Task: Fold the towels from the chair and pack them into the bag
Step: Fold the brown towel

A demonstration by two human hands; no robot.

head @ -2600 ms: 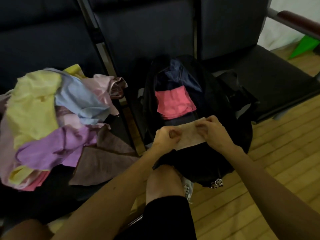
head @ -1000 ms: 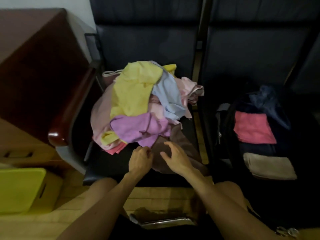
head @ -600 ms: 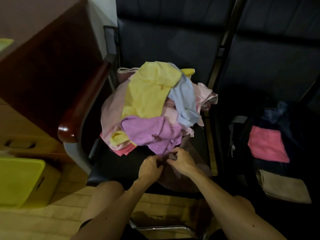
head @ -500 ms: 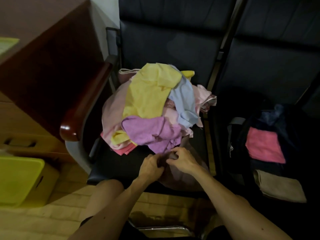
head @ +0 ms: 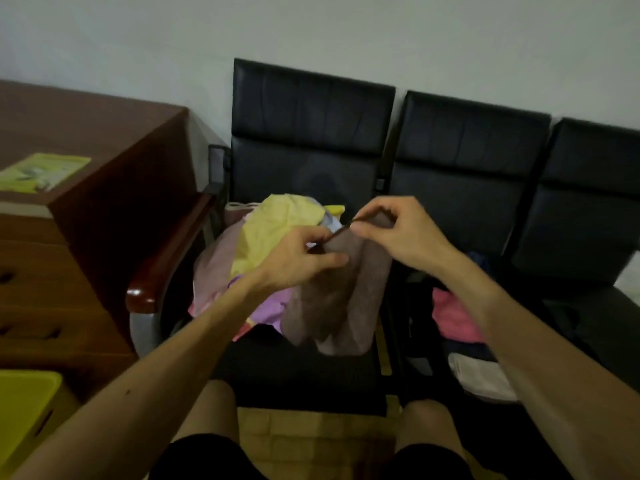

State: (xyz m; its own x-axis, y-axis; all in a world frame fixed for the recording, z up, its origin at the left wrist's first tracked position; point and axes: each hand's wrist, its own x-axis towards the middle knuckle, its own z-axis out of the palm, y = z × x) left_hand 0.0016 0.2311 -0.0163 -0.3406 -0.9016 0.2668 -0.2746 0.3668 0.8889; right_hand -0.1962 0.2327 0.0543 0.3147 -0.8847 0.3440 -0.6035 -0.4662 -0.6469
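1. Vs 0.5 s ago: brown towel is up off the chair seat, both hands raised w/ it.
2. Left hand: I see thumb + fingers pinching the towel's top edge.
3. Right hand: pinches same edge, just beside left.
4. Towel hangs in front of the pile on the chair.
5. Bag right of chair; pink towel + pale folded towel inside.

The left hand and right hand are bare, as are the left forearm and right forearm behind them. A small dark spot marks the left forearm. Below the hands, black shorts end above bare knees.
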